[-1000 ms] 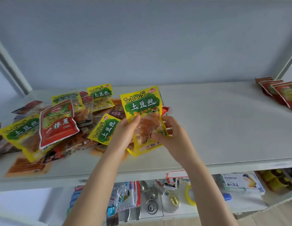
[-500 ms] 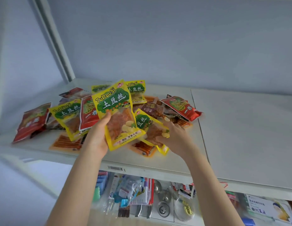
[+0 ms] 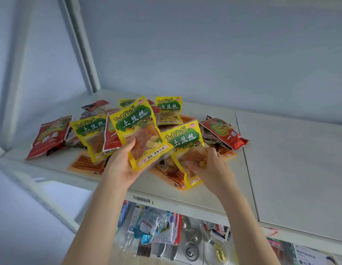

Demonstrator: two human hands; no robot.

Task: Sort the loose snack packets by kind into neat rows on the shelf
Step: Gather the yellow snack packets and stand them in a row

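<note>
A loose heap of snack packets lies on the white shelf [image 3: 290, 169]. My left hand [image 3: 122, 165] is shut on a yellow TuDouSi packet [image 3: 135, 127], held tilted above the heap. My right hand [image 3: 210, 165] grips the lower part of a second yellow TuDouSi packet [image 3: 183, 140] lying at the heap's front right. Two more yellow packets sit at the left [image 3: 89, 131] and the back [image 3: 169, 109]. Red packets lie at the far left [image 3: 49, 134] and far right [image 3: 225, 134]. Orange packets [image 3: 86, 165] lie flat underneath.
A white upright post [image 3: 80, 44] stands at the back left corner. The shelf's front edge [image 3: 166, 201] carries a barcode label. Below it a lower shelf holds small hardware and packaged goods [image 3: 156, 232]. A seam [image 3: 244, 159] splits the shelf boards right of the heap.
The view has swung left, so the heap is now centred. My left hand kept the yellow packet and raised it leftwards. My right hand let go of it and took hold of a second yellow packet.
</note>
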